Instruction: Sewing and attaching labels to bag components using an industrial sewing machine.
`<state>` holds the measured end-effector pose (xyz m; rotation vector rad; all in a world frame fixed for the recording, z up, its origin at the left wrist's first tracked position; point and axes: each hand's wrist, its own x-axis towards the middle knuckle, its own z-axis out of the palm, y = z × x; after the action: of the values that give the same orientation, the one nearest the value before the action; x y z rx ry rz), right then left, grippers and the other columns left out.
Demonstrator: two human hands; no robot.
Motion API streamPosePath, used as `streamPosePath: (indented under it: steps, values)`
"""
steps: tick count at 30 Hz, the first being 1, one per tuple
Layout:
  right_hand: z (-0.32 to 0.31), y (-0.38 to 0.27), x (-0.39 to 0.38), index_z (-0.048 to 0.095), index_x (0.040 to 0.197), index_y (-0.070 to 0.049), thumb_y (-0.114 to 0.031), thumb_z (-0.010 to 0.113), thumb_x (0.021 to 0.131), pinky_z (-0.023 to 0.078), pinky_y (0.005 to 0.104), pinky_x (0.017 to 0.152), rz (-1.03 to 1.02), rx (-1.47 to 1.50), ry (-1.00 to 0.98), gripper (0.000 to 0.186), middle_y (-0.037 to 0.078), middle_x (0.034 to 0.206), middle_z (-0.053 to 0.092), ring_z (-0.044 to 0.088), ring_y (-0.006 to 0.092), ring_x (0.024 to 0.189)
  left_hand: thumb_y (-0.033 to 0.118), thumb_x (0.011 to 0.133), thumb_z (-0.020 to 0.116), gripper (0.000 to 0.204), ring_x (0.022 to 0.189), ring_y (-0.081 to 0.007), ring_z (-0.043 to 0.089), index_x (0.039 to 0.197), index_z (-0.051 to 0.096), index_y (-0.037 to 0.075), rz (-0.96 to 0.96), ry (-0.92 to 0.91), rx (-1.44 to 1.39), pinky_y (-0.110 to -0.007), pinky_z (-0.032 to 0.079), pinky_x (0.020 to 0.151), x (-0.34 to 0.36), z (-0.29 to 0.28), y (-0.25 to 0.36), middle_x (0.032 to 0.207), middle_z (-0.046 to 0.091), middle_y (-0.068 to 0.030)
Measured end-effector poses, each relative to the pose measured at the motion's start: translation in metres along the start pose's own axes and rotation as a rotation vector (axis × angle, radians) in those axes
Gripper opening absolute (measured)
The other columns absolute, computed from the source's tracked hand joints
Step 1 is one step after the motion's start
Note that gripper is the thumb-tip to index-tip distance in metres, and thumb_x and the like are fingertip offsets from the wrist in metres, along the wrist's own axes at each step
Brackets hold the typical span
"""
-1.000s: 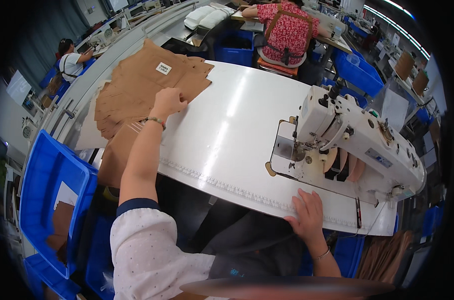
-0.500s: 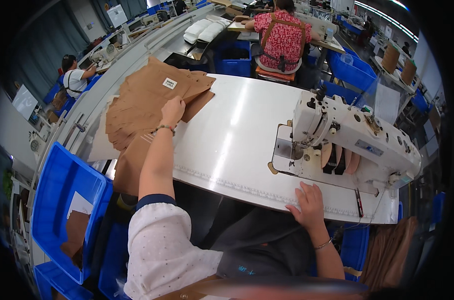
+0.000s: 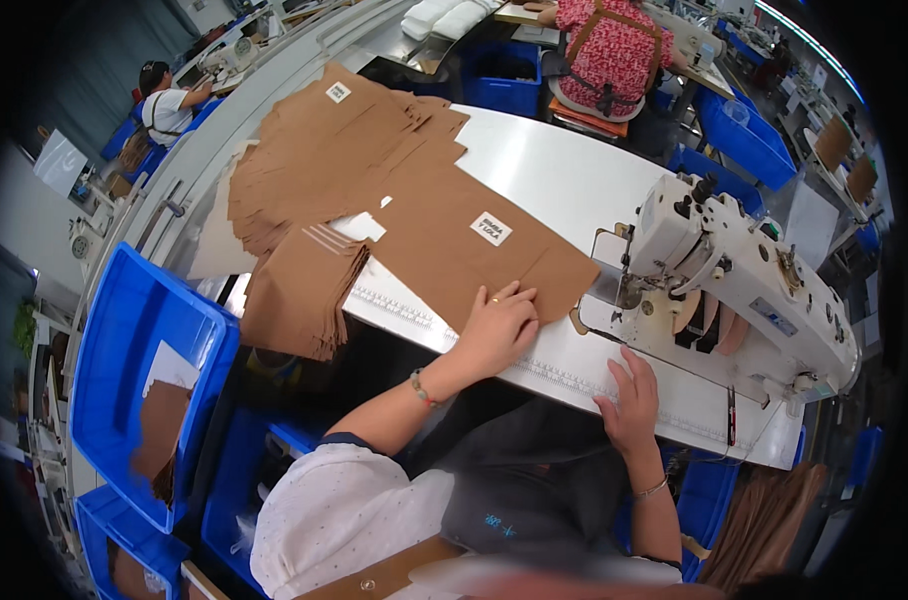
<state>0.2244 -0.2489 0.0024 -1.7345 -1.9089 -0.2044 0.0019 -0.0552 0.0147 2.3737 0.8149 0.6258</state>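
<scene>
A flat brown panel with a white label point(image 3: 492, 228) lies across the middle of the white table, partly over the pile at its far left end. My left hand point(image 3: 496, 335) is on its near edge, fingers on top and the thumb beside them, holding it against the tabletop. Whether any finger goes under the panel is hidden. My right hand point(image 3: 632, 400) rests at the table's front edge with its fingers apart and nothing in them. Just beyond it stands a white sewing machine point(image 3: 744, 270), its needle area right of the panel's corner.
A fanned pile of brown panels point(image 3: 314, 150) covers the table's left end; a smaller brown stack point(image 3: 299, 290) overhangs the front edge. A blue bin point(image 3: 109, 370) stands at left. Thread snips point(image 3: 731, 415) lie near the right end. Co-workers point(image 3: 614, 60) sit beyond the table.
My left hand has drawn the labelled brown panel off the pile, to the right and nearer me, toward the sewing machine. My right hand stays at the table edge. The view has shifted slightly.
</scene>
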Motion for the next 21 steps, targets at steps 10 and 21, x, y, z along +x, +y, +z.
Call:
streamPosePath:
  steps: [10, 21]
  values:
    - [0.061, -0.028, 0.076, 0.063, 0.129, 0.002, -0.030, 0.071, 0.091, 0.039, 0.0518, 0.112, -0.151, 0.093, -0.144, 0.051, 0.018, 0.140, 0.059, 0.053, 0.0357, 0.132, 0.013, 0.097, 0.062, 0.018, 0.104, -0.0352, 0.067, 0.111, 0.071, 0.006, -0.507, 0.486, 0.038, -0.043, 0.054, 0.088, -0.042, -0.078, -0.040, 0.106, 0.072, -0.0169]
    - [0.038, -0.020, 0.063, 0.064, 0.128, -0.001, -0.031, 0.079, 0.082, 0.041, 0.0537, 0.110, -0.099, 0.161, -0.104, 0.057, 0.018, 0.146, 0.053, 0.053, 0.0364, 0.132, 0.016, 0.097, 0.069, 0.018, 0.072, -0.0080, 0.048, 0.090, 0.062, 0.001, -0.642, 0.311, -0.026, -0.026, 0.041, 0.065, -0.101, -0.198, -0.184, 0.076, 0.056, 0.0016]
